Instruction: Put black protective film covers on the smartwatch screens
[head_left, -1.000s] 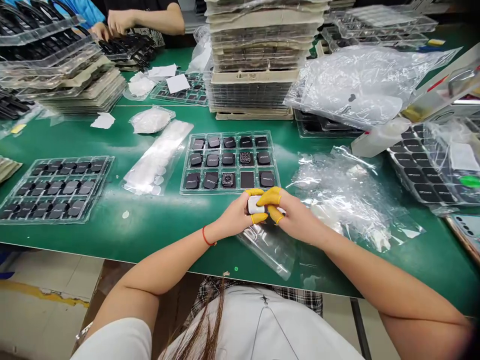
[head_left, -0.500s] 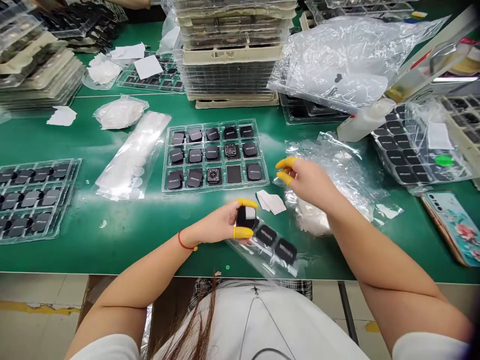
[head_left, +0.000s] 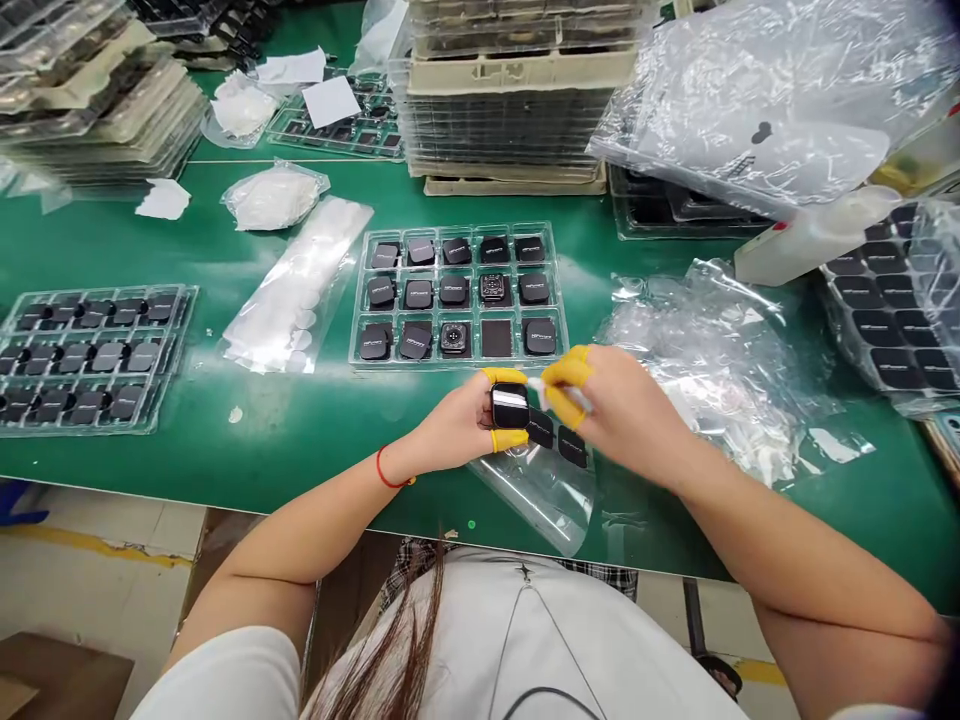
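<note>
Yellow finger cots cover fingertips on both hands. My left hand (head_left: 466, 425) grips a black square watch face (head_left: 510, 405) by its edges, its glossy side reflecting light. Close to its right side, my right hand (head_left: 611, 410) pinches a small white wipe (head_left: 537, 391). Below them lies a clear plastic strip (head_left: 551, 505) with black square covers (head_left: 572, 446). Just beyond my hands sits a clear compartment tray (head_left: 459, 365) of black squares; two cells show watch backs (head_left: 454, 337), and one cell (head_left: 496, 338) holds only a flat dark pad.
A second tray (head_left: 90, 358) lies at left, beside a bag of round white films (head_left: 292, 290). Tray stacks (head_left: 510, 120) rise at the back. Crumpled plastic (head_left: 697, 340), a white bottle (head_left: 810, 240) and a bagged tray (head_left: 892, 310) are at right.
My right hand has moved left and down to the watch face and now holds a white wipe. The white wipe pieces on the table below the tray are gone. The view has shifted.
</note>
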